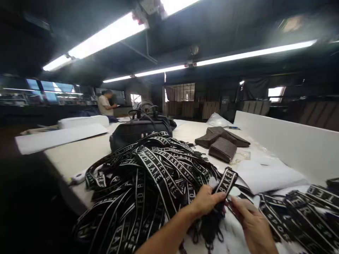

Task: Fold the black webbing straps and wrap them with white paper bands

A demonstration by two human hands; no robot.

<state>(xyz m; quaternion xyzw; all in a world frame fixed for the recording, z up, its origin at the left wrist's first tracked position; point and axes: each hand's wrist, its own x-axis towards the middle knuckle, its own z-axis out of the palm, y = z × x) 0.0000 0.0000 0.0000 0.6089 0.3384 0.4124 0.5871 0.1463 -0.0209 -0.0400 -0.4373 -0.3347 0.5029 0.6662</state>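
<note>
My left hand [206, 201] pinches a black webbing strap [226, 184] between thumb and fingers, near its end; white letters read BAKER. Close beside it, my right hand [253, 222] is closed, with its thumb by the strap's edge. Small pale rounded pieces [234, 191] show around the fingertips; what the right fingers grip is partly hidden. Left of my hands, a large tangled heap of similar lettered straps [159, 165] covers the table. Dark metal hooks [209, 245] hang below my left hand.
More straps [304, 211] lie at the right. Behind the heap stands a black handbag [140, 130]. Dark brown pouches [224, 148], white sheets [270, 174] and a clear plastic bag [218, 120] lie farther back. A white panel [286, 141] borders the right. A person [106, 102] stands far left.
</note>
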